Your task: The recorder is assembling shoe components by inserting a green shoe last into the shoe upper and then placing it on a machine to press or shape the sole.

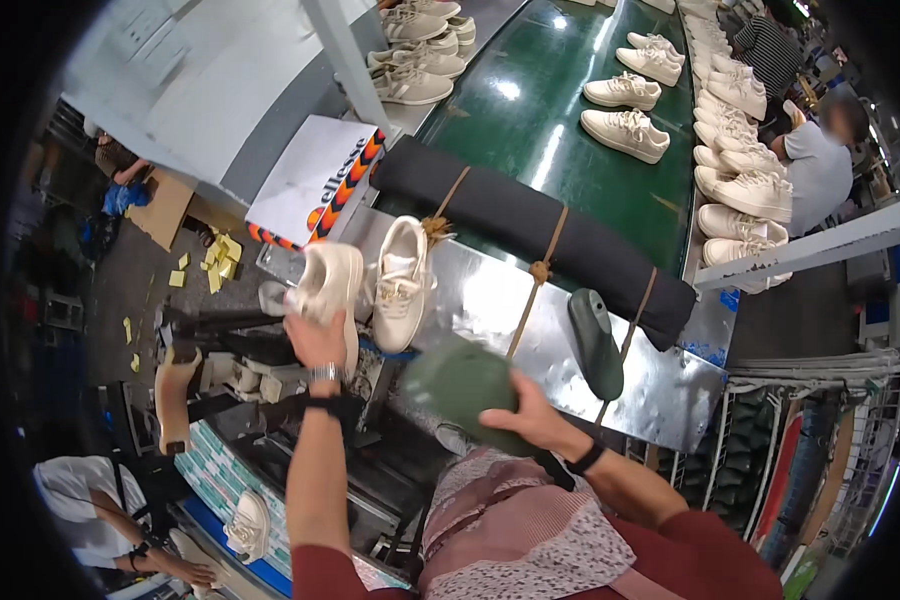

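Observation:
My left hand [317,342] is closed round a cream sneaker [338,280], which is tilted up on its side and slightly blurred. Right beside it, a second cream sneaker [400,305] with loose laces stands on the edge of the metal shelf. In my right hand [538,415] is a dark green shoe last [460,385], smeared by motion, with the thumb lying over it. Another green shoe last [596,345] rests on the metal shelf [480,300], against a rolled black sheet [530,230] tied with brown cord.
Beyond the roll, a green conveyor belt [510,110] carries cream sneakers, with more lined along its right side [740,150]. A white shoebox [315,175] sits left of the roll. Coworkers are at the lower left [90,510] and far right [820,170]. A wire rack [820,390] stands right.

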`<action>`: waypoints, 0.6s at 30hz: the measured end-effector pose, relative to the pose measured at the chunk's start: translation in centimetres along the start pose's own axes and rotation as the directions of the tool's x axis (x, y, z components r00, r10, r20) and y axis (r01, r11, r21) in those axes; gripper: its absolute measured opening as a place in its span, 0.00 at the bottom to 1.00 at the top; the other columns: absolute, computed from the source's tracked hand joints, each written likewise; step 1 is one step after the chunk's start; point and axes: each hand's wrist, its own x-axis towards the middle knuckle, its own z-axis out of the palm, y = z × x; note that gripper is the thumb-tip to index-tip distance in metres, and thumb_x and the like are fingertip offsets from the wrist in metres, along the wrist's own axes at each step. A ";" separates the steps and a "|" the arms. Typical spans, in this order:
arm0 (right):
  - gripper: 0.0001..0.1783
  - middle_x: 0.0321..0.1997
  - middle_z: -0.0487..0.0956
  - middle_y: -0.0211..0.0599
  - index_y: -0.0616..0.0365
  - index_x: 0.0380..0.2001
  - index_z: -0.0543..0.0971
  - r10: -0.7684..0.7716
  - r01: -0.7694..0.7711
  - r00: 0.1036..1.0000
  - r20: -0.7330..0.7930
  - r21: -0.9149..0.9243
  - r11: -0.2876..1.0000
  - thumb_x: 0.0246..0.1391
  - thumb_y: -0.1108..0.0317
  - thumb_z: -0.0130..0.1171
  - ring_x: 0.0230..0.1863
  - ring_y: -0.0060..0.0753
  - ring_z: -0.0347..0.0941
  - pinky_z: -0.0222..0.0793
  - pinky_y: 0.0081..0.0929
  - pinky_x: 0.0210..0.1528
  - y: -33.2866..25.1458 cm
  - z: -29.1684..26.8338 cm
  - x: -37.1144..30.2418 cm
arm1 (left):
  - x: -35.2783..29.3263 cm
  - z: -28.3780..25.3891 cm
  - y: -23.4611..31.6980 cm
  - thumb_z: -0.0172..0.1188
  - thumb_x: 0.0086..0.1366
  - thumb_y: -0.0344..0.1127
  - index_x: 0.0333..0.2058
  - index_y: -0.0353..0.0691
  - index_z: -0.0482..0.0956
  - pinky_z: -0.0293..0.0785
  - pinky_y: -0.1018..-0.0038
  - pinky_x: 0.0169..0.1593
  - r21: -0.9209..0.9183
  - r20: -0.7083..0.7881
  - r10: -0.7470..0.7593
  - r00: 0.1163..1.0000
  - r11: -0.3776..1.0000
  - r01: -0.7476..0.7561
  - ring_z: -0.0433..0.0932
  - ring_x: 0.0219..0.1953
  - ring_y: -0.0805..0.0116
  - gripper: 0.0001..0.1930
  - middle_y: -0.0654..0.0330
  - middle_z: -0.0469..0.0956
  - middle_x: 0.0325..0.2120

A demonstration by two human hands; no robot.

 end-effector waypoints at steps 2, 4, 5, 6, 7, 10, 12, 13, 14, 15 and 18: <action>0.36 0.56 0.75 0.41 0.64 0.59 0.72 -0.216 0.082 0.913 -0.346 -0.363 0.928 0.52 0.60 0.74 0.54 0.41 0.75 0.71 0.37 0.57 3.0 -6.7 -1.6 | 4.4 4.3 8.1 0.76 0.52 0.43 0.65 0.27 0.61 0.68 0.52 0.61 0.069 0.275 -0.052 0.960 0.997 0.034 0.68 0.58 0.33 0.47 0.33 0.69 0.57; 0.31 0.48 0.74 0.46 0.63 0.53 0.74 -0.435 -0.144 0.765 -0.474 -0.785 0.602 0.50 0.61 0.73 0.47 0.52 0.74 0.70 0.43 0.51 5.6 -9.5 -1.9 | 6.6 7.5 7.7 0.75 0.51 0.50 0.65 0.30 0.62 0.67 0.52 0.63 0.036 0.384 0.023 0.923 0.999 -0.040 0.68 0.59 0.32 0.49 0.32 0.67 0.58; 0.28 0.48 0.73 0.49 0.62 0.50 0.75 -0.500 -0.195 0.766 -0.404 -0.887 0.418 0.47 0.63 0.72 0.49 0.58 0.70 0.68 0.46 0.50 7.3 -10.9 -2.0 | 6.6 9.0 6.9 0.74 0.51 0.55 0.64 0.32 0.65 0.67 0.52 0.63 0.071 0.390 0.049 0.920 0.994 -0.084 0.68 0.59 0.33 0.48 0.32 0.67 0.59; 0.27 0.50 0.73 0.48 0.62 0.49 0.76 -0.520 -0.229 0.751 -0.408 -0.899 0.374 0.46 0.65 0.71 0.54 0.54 0.68 0.65 0.48 0.54 8.4 -11.3 -2.0 | 7.0 10.3 6.7 0.73 0.51 0.59 0.63 0.33 0.67 0.67 0.52 0.63 0.102 0.386 0.076 0.919 0.987 -0.125 0.69 0.59 0.33 0.48 0.32 0.66 0.60; 0.27 0.51 0.72 0.48 0.61 0.50 0.77 -0.513 -0.264 0.749 -0.420 -0.899 0.350 0.45 0.65 0.71 0.55 0.55 0.67 0.64 0.49 0.55 7.7 -11.7 -2.2 | 7.0 11.5 7.7 0.72 0.50 0.61 0.63 0.35 0.69 0.68 0.51 0.62 0.136 0.438 0.050 0.897 0.983 -0.121 0.69 0.59 0.34 0.48 0.31 0.67 0.59; 0.30 0.60 0.68 0.51 0.57 0.52 0.79 -0.527 -0.375 0.679 -0.511 -0.858 0.351 0.43 0.64 0.74 0.62 0.58 0.63 0.61 0.53 0.62 6.4 -11.9 -3.2 | 8.8 11.8 10.6 0.70 0.51 0.60 0.56 0.37 0.77 0.72 0.49 0.60 0.354 0.598 -0.059 0.800 0.914 -0.198 0.73 0.56 0.34 0.39 0.31 0.71 0.56; 0.33 0.68 0.61 0.55 0.55 0.52 0.80 -0.578 -0.388 0.612 -0.539 -0.842 0.375 0.39 0.62 0.77 0.70 0.61 0.55 0.55 0.56 0.68 4.4 -11.4 -1.9 | 11.7 11.9 8.1 0.69 0.53 0.57 0.46 0.41 0.84 0.76 0.52 0.53 0.413 0.686 -0.052 0.726 0.849 -0.329 0.77 0.50 0.37 0.29 0.37 0.77 0.50; 0.36 0.72 0.56 0.56 0.53 0.52 0.80 -0.541 -0.396 0.592 -0.598 -0.800 0.451 0.35 0.60 0.79 0.73 0.63 0.50 0.50 0.60 0.72 4.2 -12.2 -1.4 | 11.0 12.1 8.3 0.69 0.53 0.53 0.42 0.40 0.85 0.76 0.52 0.52 0.321 0.692 0.060 0.719 0.867 -0.381 0.78 0.48 0.38 0.25 0.38 0.77 0.48; 0.36 0.72 0.56 0.56 0.53 0.52 0.80 -0.548 -0.415 0.561 -0.620 -0.784 0.462 0.35 0.60 0.79 0.73 0.63 0.50 0.50 0.60 0.72 4.2 -13.3 -1.0 | 10.3 11.8 9.2 0.70 0.52 0.50 0.38 0.40 0.86 0.77 0.53 0.52 0.230 0.685 0.166 0.709 0.875 -0.427 0.79 0.47 0.39 0.21 0.40 0.78 0.47; 0.35 0.72 0.57 0.57 0.53 0.51 0.81 -0.536 -0.402 0.585 -0.608 -0.792 0.459 0.35 0.59 0.79 0.73 0.63 0.51 0.50 0.60 0.72 4.3 -14.2 -0.5 | 9.2 11.5 11.4 0.69 0.53 0.46 0.37 0.39 0.85 0.77 0.53 0.51 0.028 0.617 0.393 0.682 0.855 -0.518 0.79 0.48 0.40 0.18 0.42 0.77 0.48; 0.27 0.70 0.62 0.52 0.55 0.43 0.83 -0.543 -0.304 0.657 -0.523 -0.843 0.444 0.36 0.62 0.77 0.72 0.61 0.55 0.52 0.55 0.73 4.5 -15.6 0.0 | 8.5 8.4 25.4 0.69 0.53 0.41 0.38 0.39 0.84 0.78 0.54 0.49 -0.461 0.468 0.800 0.377 0.584 -0.668 0.80 0.47 0.42 0.16 0.46 0.77 0.50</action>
